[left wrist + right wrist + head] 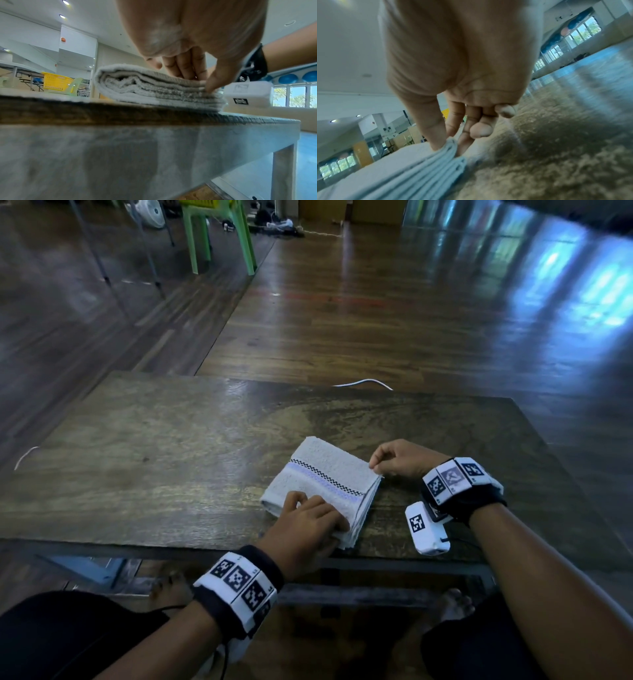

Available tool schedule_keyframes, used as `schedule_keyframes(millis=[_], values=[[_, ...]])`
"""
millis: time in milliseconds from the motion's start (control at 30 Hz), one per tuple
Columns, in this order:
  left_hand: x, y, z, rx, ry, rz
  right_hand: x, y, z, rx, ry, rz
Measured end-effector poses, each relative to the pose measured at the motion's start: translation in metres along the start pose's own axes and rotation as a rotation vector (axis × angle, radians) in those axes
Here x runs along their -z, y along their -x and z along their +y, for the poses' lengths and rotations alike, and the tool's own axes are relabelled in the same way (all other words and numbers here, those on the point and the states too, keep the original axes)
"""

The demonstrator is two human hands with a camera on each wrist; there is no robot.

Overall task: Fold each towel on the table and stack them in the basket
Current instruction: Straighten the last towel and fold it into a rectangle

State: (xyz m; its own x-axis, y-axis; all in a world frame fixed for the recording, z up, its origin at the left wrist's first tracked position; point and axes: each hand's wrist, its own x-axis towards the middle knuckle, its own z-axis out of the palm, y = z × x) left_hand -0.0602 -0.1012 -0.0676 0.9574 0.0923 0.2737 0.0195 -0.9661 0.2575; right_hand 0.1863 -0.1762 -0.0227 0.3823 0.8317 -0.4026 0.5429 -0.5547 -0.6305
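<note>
A light grey towel (322,474) with a checkered purple stripe lies folded in several layers near the front edge of the wooden table (154,457). My left hand (334,530) pinches the towel's near corner, fingers on top and thumb at the edge (208,86). My right hand (375,467) pinches the far right corner between thumb and forefinger, seen close in the right wrist view (448,144). The layered edges (145,88) face the left wrist camera. A yellow basket (56,82) stands far off on a green chair (219,241).
Bare tabletop stretches left of and beyond the towel. A white cable (366,382) curls past the table's far edge. The table's front edge (120,115) runs just under my left wrist. My knees and bare feet are below it.
</note>
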Motion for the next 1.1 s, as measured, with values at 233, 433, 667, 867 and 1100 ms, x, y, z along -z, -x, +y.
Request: schedule_keyframes(millis=[233, 433, 667, 867, 1100], values=[[0.035, -0.013, -0.021, 0.110, 0.003, -0.098, -0.003, 0.012, -0.006, 0.032, 0.197, 0.138], [0.054, -0.033, -0.057, 0.229, -0.132, -0.258, -0.031, 0.060, -0.050, 0.261, 0.375, -0.005], [0.039, -0.037, -0.068, 0.181, -0.201, -0.365, -0.071, 0.087, -0.045, 0.282, 0.803, -0.034], [0.056, -0.033, -0.051, 0.174, -0.275, -0.402, -0.051, 0.081, -0.024, 0.174, 0.914, 0.108], [0.053, -0.030, -0.037, 0.197, -0.027, -0.470, -0.038, 0.063, -0.017, 0.175, 0.690, 0.216]])
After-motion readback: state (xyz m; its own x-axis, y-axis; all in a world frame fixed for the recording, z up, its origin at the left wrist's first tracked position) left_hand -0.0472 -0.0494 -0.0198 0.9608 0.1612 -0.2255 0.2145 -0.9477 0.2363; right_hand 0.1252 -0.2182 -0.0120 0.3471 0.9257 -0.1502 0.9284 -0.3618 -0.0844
